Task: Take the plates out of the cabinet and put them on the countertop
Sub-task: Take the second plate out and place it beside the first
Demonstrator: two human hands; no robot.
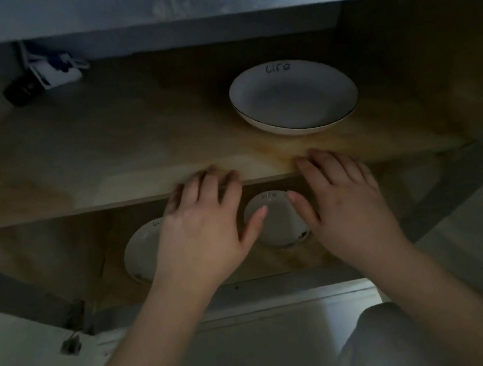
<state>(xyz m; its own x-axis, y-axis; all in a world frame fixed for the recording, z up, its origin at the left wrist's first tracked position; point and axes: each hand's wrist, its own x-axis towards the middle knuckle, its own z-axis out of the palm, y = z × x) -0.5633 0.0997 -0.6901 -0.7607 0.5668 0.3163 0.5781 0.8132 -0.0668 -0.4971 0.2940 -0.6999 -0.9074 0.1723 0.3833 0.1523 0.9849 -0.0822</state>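
Head view: my left hand (200, 233) and right hand (345, 204) hang flat-fingered at the upper shelf (134, 155) edge, holding nothing. Large plate (293, 95) sits on that shelf, right of centre; two small plates (278, 224) (140, 252) below, partly hidden. Risk: dim light, knuckles clipping shelf edge, plate slipping.

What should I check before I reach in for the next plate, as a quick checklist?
1. Left hand free, holding nothing: ok.
2. Right hand free, holding nothing: ok.
3. Large plate on the upper shelf, nothing stacked on it: ok.
4. Two small plates on the lower shelf, partly hidden by the hands: cannot tell if they are clear to lift.
5. Space on the countertop: cannot tell, out of view.
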